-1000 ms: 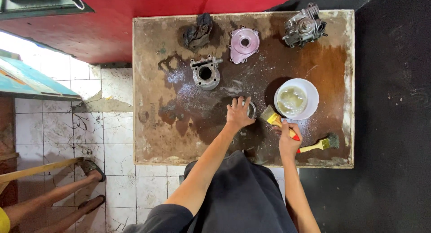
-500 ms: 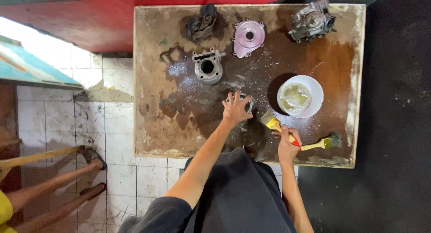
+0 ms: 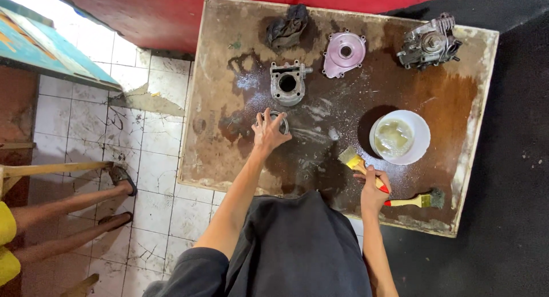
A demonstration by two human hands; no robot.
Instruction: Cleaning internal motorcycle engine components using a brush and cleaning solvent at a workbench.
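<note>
cleaning step in hand, by my reading: left hand [image 3: 267, 132] clasps a small round grey metal ring [image 3: 277, 121] on the stained wooden board [image 3: 229, 154]; right hand [image 3: 373, 188] grips a yellow-handled flat paintbrush [image 3: 355, 162] beside the white bowl [image 3: 400, 138]. next, brush must meet ring.

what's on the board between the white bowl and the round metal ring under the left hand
In the head view, only the paintbrush bristles held by the right hand; otherwise wet, stained board.

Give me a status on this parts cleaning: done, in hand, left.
Done: wet streaks cover the board around the cylinder block. In hand: the left hand grips a round metal part; the right hand holds a brush near the white bowl. Left: the pink cover and engine assembly sit untouched; their cleanliness is unclear.
</note>
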